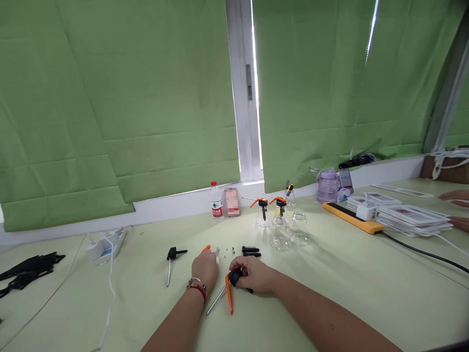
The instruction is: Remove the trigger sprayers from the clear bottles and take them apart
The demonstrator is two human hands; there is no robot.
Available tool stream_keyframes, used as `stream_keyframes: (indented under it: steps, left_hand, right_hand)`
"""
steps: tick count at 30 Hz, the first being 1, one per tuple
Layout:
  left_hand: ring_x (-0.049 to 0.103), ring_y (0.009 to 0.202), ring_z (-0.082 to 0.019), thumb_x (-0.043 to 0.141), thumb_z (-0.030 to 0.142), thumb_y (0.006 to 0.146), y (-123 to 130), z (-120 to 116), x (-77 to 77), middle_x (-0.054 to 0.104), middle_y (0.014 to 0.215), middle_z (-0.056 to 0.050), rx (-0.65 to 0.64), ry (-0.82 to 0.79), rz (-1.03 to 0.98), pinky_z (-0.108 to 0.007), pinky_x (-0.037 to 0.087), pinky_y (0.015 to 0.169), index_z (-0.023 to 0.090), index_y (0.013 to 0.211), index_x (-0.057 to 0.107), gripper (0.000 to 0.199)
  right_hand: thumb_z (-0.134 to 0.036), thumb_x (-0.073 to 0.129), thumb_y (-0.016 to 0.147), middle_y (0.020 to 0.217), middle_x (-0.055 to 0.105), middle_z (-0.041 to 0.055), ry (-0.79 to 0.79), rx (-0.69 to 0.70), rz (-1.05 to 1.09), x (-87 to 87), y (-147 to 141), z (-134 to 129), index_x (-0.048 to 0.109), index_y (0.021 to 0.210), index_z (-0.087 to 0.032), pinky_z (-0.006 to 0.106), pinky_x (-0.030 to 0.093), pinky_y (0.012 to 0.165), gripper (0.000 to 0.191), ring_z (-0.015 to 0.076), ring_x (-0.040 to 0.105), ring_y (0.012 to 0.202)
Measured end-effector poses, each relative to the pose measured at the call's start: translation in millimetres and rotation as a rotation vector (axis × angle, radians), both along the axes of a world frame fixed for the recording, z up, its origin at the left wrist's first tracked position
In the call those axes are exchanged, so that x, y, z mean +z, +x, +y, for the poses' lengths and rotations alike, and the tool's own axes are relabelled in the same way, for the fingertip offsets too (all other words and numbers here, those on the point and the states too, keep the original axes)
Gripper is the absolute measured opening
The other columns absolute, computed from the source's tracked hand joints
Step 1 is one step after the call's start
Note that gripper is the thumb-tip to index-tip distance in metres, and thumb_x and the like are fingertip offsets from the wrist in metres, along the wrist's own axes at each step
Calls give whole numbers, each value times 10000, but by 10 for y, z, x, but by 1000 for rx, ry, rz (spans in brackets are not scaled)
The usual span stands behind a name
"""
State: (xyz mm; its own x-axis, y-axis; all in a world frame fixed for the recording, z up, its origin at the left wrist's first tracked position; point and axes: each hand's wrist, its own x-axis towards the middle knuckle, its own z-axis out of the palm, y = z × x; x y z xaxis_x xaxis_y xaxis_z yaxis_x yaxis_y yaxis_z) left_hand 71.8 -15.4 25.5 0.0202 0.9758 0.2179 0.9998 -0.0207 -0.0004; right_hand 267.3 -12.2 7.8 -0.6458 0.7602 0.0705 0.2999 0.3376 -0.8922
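A black fitting (172, 253) with a metal rod (169, 273) lies on the bench (146, 303). The left hand (205, 269) is at an orange piece (206, 248); I cannot tell its grip. The right hand (256, 275) has its grip clamped on a black cap (235, 276) with an orange handle (229, 296), near glass jars (281, 240).

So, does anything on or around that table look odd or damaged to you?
I see no spill or clear breakage. The left green window covering looks odd: it is creased, with an uneven, stepped lower edge. A bright sliver of light also shows high on the right green window covering.
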Motion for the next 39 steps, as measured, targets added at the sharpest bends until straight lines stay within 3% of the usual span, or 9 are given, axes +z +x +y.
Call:
stream_keyframes:
  steps: [7,10,13,15,20,24,28,32,39]
  left_hand:
    - [570,830,-191,352,206,865,52,-116,94,617,878,-72,4,65,-133,-279,361,642,182,752,624,296]
    - [560,775,-180,341,341,886,129,-270,186,623,833,-50,-124,81,-303,-276,357,647,209,808,635,332]
    - [558,736,-188,459,457,813,193,-391,203,633,792,-22,-300,-80,-530,-282,369,657,232,1026,622,350]
    - [549,711,-182,566,435,730,214,-414,161,625,772,-8,-379,-205,-659,-275,375,643,220,1113,585,440]
    - [543,735,-162,567,322,712,182,-341,53,610,819,-8,-413,-312,-982,-268,408,661,182,1067,572,382]
    - [551,752,-171,533,368,756,4,-252,77,611,794,-12,-328,-223,-995,-281,412,696,172,894,618,255]
    - [571,726,-193,436,404,823,-312,-98,67,639,786,-45,-36,23,-866,-283,402,658,161,914,623,319]
    - [583,678,-214,383,352,850,-550,59,-2,641,732,-86,216,113,-727,-289,371,593,148,817,616,311]
    - [544,584,-176,429,311,837,-579,172,-111,599,632,-53,260,97,-587,-263,298,527,177,647,549,262]
  right_hand:
    - [-227,664,668,626,506,-50,6,-30,-10,40,1,-27,590,1017,-207,185,334,483,357,74,408,520]
    - [-192,636,676,626,511,-53,-8,-80,11,10,-8,-2,556,1025,-214,181,329,483,359,75,426,515]
    - [-118,595,650,728,554,-30,-10,-127,109,-40,-23,39,519,1040,-220,186,363,511,410,83,479,556]
    - [-92,563,639,820,565,-10,-32,-128,189,-68,-34,58,487,1079,-225,194,389,523,466,91,512,588]
    - [-107,528,646,872,529,-8,-23,-158,274,-45,-45,73,446,1112,-226,196,400,507,488,82,513,581]
    - [-181,503,685,893,521,-2,16,-359,303,65,14,112,438,1058,-217,210,396,489,380,71,484,534]
    - [-221,494,686,891,552,14,41,-530,301,127,91,173,455,978,-207,215,380,484,295,83,480,543]
    - [-210,494,669,731,543,-24,57,-523,254,74,75,192,490,947,-209,207,348,478,278,92,462,529]
    - [-207,517,667,596,482,-57,83,-430,246,-37,1,179,529,899,-202,198,300,471,232,90,423,518]
